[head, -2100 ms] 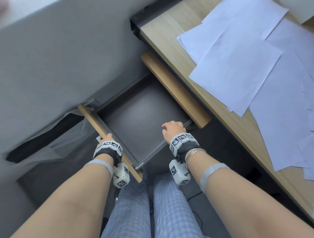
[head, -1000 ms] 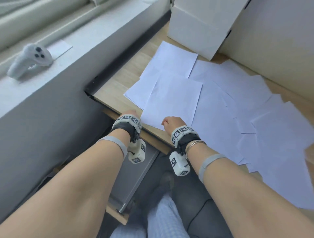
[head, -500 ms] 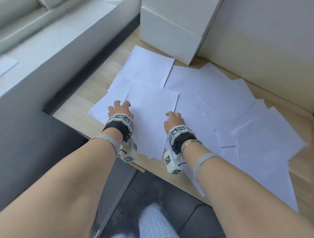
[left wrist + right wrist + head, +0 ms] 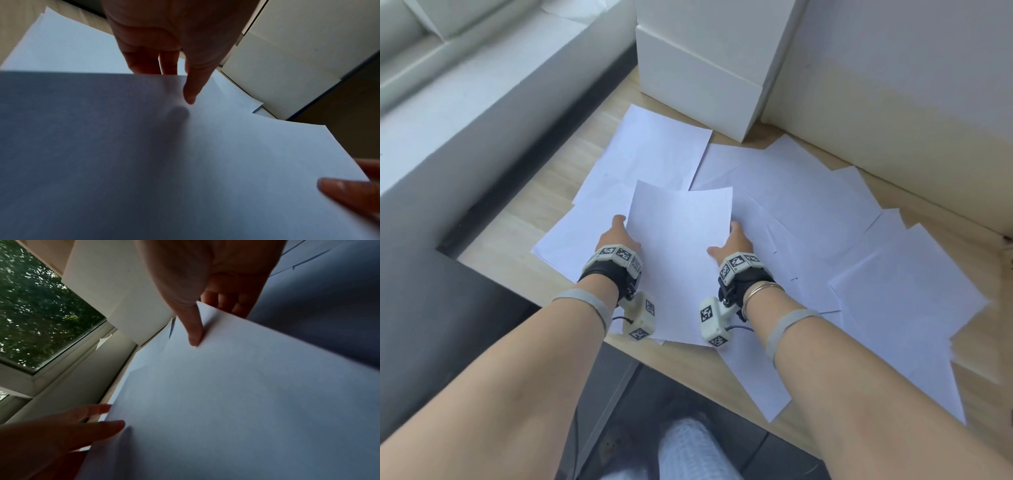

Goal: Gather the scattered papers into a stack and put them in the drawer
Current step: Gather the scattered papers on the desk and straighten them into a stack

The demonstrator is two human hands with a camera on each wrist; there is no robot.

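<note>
Item: top sheet (image 4: pixel 678 260), frame centre, raised off worktop (image 4: pixel 517 219). Left hand (image 4: pixel 619 236), right hand (image 4: pixel 734 241) grip pinching side edges. You: keep level; collect remaining papers (image 4: pixel 808 198) underneath, edges squared.

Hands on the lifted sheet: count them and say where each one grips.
2. The left hand pinches the lifted sheet at its left edge; the right hand pinches its right edge. Both show plainly.

My bare forearms carry grey bands (image 4: pixel 787 320); black wrist straps (image 4: pixel 604 275) bear checkered marker cubes; thin bangles (image 4: pixel 758 291) on right wrist.
</note>
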